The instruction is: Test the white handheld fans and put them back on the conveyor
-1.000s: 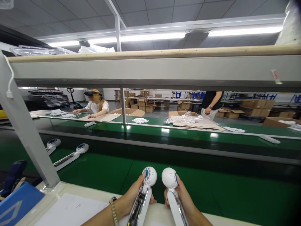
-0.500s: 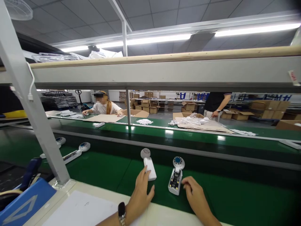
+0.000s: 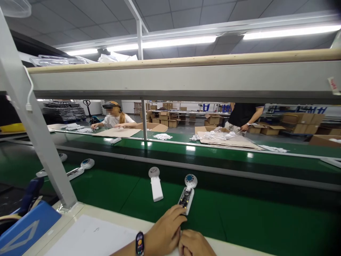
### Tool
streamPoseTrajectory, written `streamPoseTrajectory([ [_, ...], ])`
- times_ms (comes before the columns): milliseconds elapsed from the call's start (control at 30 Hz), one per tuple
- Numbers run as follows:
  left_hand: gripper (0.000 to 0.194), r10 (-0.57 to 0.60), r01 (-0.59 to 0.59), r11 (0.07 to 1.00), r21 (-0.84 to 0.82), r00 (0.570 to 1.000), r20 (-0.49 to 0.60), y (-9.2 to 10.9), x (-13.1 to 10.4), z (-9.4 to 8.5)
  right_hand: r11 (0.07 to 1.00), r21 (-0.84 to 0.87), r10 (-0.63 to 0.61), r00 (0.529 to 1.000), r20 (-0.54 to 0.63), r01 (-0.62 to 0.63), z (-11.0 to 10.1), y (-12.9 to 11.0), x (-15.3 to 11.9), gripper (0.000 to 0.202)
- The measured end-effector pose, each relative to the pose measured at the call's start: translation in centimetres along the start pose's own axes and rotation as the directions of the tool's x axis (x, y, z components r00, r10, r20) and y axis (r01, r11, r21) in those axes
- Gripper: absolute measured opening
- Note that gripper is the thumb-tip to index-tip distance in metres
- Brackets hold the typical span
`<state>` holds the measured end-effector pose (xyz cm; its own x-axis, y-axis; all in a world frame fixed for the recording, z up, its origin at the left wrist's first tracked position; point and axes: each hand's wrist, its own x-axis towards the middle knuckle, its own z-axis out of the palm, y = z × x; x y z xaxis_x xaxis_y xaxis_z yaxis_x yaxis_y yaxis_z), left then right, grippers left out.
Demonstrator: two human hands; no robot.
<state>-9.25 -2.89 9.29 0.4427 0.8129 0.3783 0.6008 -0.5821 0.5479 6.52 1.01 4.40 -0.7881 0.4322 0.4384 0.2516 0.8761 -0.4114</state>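
Observation:
My left hand (image 3: 168, 229), with a smartwatch on its wrist, reaches over the green belt with fingers stretched out. Its fingertips overlap the lower end of an opened white handheld fan (image 3: 186, 199); firm contact is unclear. That fan's handle shows a dark circuit board, and its round head has a blue centre. To its left lies another white handheld fan (image 3: 156, 188), its handle covered, with no hand on it. Close against my left hand, at the near belt edge, my right hand (image 3: 196, 243) is closed with its fingers curled; what they hold, if anything, is hidden.
More opened fans (image 3: 80, 169) lie on the belt at left, partly behind a grey post (image 3: 39, 117). White paper (image 3: 90, 236) and a blue bin (image 3: 29, 227) are at near left. A shelf beam (image 3: 183, 80) crosses above. Across the belt sits a co-worker (image 3: 117, 119); another person stands behind.
Both fans have shifted left in view. My left hand has left the covered fan for the opened one. My right hand has moved down and left, beside my left hand, curling its fingers.

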Motion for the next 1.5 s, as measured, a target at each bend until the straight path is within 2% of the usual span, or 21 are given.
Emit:
streamPoseTrajectory([
  [200, 0.041, -0.073, 0.065, 0.995, -0.074, 0.991, -0.115, -1.0, 0.1, 0.0, 0.998, -0.049, 0.036, 0.997, 0.067, -0.032, -0.2, 0.3, -0.2, 0.029],
  [300, 0.036, -0.080, 0.076, 0.996, -0.039, 0.986, -0.144, -1.2, 0.1, 0.1, 0.996, -0.080, 0.050, 0.996, 0.078, -0.044, -0.1, 0.0, -0.2, 0.030],
  [367, 0.034, -0.051, 0.052, 0.999, 0.004, 0.990, -0.129, -1.1, 0.0, 0.0, 0.995, -0.095, 0.051, 0.995, 0.083, -0.043, -0.4, -0.2, -0.3, 0.031],
  [467, 0.034, 0.051, -0.050, 0.998, 0.036, 0.997, -0.050, -0.4, 0.0, -0.4, 0.992, -0.107, 0.076, 0.994, 0.080, -0.067, -1.0, -0.7, -0.2, 0.029],
  [567, 0.037, 0.107, -0.107, 0.994, 0.021, 0.994, 0.003, 0.2, 0.1, -0.8, 0.974, -0.069, 0.217, 0.975, 0.042, -0.214, -1.8, -1.1, -0.1, 0.033],
  [633, 0.036, 0.078, -0.079, 0.996, 0.029, 0.997, 0.011, 0.3, 0.2, -0.8, 0.959, -0.014, 0.284, 0.959, 0.024, -0.283, -2.2, -1.3, 0.0, 0.038],
  [767, 0.023, 0.003, -0.007, 0.991, 0.136, 1.000, 0.031, -0.7, 0.1, -0.1, 0.969, 0.018, 0.246, 0.968, 0.056, -0.248, -2.6, -1.5, 0.1, 0.037],
  [900, 0.002, 0.042, -0.048, 0.960, 0.275, 0.999, 0.029, -1.5, 0.1, 0.7, 0.972, -0.058, 0.233, 0.972, 0.045, -0.230, -2.2, -1.3, 0.1, 0.028],
  [1133, 0.009, -0.065, 0.022, 0.935, 0.353, 0.992, 0.109, -1.2, 0.5, 0.9, 0.965, -0.088, 0.253, 0.965, 0.061, -0.248, -1.4, -0.7, -0.3, 0.025],
  [1500, 0.009, -0.081, 0.027, 0.927, 0.375, 0.988, 0.129, -1.2, 0.3, 0.9, 0.964, 0.013, 0.265, 0.962, 0.069, -0.267, -1.2, -0.4, -0.3, 0.029],
])
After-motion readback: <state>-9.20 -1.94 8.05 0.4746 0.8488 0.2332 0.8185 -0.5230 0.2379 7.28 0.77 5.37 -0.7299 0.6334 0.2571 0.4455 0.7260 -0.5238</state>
